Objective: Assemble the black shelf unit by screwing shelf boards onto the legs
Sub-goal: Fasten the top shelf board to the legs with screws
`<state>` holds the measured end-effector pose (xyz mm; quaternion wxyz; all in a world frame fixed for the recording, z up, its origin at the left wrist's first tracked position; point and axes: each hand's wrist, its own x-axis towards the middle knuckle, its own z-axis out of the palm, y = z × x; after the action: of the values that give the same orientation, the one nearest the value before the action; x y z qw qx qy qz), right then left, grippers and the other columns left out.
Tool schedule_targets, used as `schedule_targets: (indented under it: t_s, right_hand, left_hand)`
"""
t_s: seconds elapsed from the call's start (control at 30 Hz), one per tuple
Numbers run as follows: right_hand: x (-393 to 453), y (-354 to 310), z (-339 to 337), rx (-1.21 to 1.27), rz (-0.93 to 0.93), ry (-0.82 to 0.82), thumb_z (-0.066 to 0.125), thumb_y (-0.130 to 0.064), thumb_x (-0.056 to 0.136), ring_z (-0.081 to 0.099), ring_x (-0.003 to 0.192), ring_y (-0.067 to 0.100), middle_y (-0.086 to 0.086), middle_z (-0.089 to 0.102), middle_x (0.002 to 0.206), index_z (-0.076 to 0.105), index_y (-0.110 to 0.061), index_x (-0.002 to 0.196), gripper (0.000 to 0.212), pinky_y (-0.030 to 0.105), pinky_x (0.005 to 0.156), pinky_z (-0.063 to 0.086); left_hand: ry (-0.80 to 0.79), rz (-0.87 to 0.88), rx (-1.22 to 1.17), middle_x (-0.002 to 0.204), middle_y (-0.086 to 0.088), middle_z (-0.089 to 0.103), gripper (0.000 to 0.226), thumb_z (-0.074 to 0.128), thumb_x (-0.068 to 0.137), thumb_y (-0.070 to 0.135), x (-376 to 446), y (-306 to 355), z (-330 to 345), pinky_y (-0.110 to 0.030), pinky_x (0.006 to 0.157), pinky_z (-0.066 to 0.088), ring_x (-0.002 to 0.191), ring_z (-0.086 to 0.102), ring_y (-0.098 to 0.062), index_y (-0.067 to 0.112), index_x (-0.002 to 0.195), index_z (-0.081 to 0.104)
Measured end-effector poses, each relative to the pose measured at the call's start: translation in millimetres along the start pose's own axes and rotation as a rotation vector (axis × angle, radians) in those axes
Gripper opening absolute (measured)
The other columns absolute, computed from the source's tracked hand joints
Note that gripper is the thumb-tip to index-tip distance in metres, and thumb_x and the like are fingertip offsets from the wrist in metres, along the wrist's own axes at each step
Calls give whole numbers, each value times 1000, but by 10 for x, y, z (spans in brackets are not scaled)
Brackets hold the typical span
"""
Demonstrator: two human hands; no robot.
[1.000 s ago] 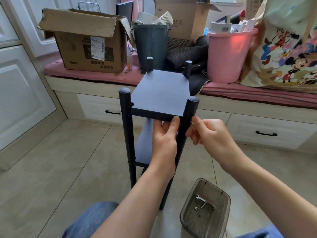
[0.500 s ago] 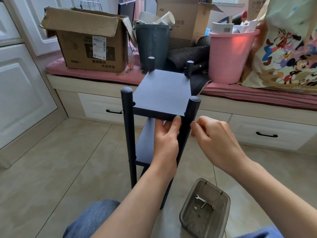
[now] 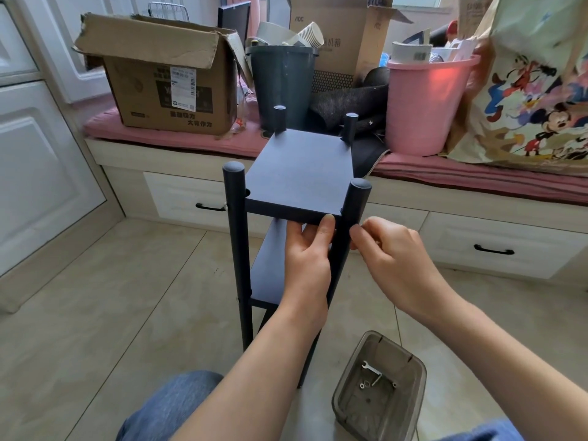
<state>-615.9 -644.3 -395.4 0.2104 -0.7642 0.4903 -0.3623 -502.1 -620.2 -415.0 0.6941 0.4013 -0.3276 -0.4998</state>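
Black shelf unit [image 3: 296, 198] stands upright on the tiled floor [image 3: 105, 313] at frame centre, top board [image 3: 300, 175] seated among four legs, lower board [image 3: 270, 268] beneath. Left hand [image 3: 307, 262] grips the near-right leg [image 3: 348, 237] just under the top board, fingertips touching the board's front edge. Right hand [image 3: 394, 259] sits at 3 o'clock of that leg, thumb and forefinger pressed together against it; whether they pinch a screw cannot be told. Clear plastic tub [image 3: 380, 389] at 5 o'clock holds a small wrench [image 3: 370, 367] and loose hardware. Bench [image 3: 477, 179] behind, 12 o'clock: cardboard box [image 3: 165, 78] at 10, grey bin [image 3: 281, 84], pink bucket [image 3: 426, 103] at 1, cartoon bag [image 3: 534, 90] at 2.
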Motion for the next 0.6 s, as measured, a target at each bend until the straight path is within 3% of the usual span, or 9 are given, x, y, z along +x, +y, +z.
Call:
schedule_targets:
  t_s: [0.07, 0.17, 0.23, 0.33, 0.43, 0.53, 0.6]
  right_hand:
    - [-5, -25, -4, -39, 12, -17, 45, -32, 102, 56, 58, 13, -7, 62, 61, 61, -19, 70, 38, 34, 58, 44]
    - [23, -118, -26, 403, 262, -115, 38, -27, 106, 41, 46, 10, -5, 48, 47, 58, -8, 65, 49, 24, 55, 36]
    - [31, -137, -24, 511, 353, -142, 36, -30, 106, 40, 46, 12, 1, 46, 47, 58, -6, 64, 53, 26, 57, 36]
    - [5, -63, 0, 222, 181, -26, 43, -35, 103, 43, 49, 11, -3, 52, 52, 57, -9, 62, 51, 30, 55, 34]
    - [-24, -27, -16, 43, 66, 48, 54, -32, 98, 47, 55, 11, -3, 58, 60, 62, -12, 73, 34, 32, 55, 37]
    - [-8, -20, -17, 29, 49, 14, 53, -24, 99, 58, 65, 11, -6, 65, 66, 67, -19, 76, 28, 34, 63, 46]
    - [8, -41, -19, 170, 103, -43, 49, -22, 102, 51, 58, 12, -8, 59, 57, 68, -14, 73, 36, 30, 59, 42]
  left_hand:
    - [4, -3, -8, 89, 19, 75, 20, 52, 104, 18, 2, -13, -6, -10, 66, 52, 84, 71, 4, 31, 118, 56]
    - [10, -9, -1, 100, 15, 76, 21, 53, 104, 20, 9, -23, -10, -13, 74, 55, 96, 71, -2, 32, 121, 57]
    - [11, -17, 4, 104, 14, 75, 22, 53, 104, 21, 9, -19, -8, -13, 76, 56, 99, 71, -3, 33, 122, 57]
    - [8, -36, 1, 106, 12, 75, 23, 53, 103, 22, 8, -16, -11, -13, 71, 55, 95, 72, -2, 34, 122, 56]
    - [-3, -39, 11, 105, 13, 76, 22, 53, 103, 23, 9, -10, -16, -12, 70, 54, 94, 72, 0, 37, 120, 56]
    - [-9, -34, 23, 100, 13, 77, 20, 52, 104, 21, 9, -10, -18, -11, 69, 53, 91, 73, -1, 35, 118, 55]
    - [-7, -34, 28, 104, 10, 76, 21, 52, 104, 21, 9, -12, -20, -11, 69, 53, 93, 73, -3, 35, 120, 55]
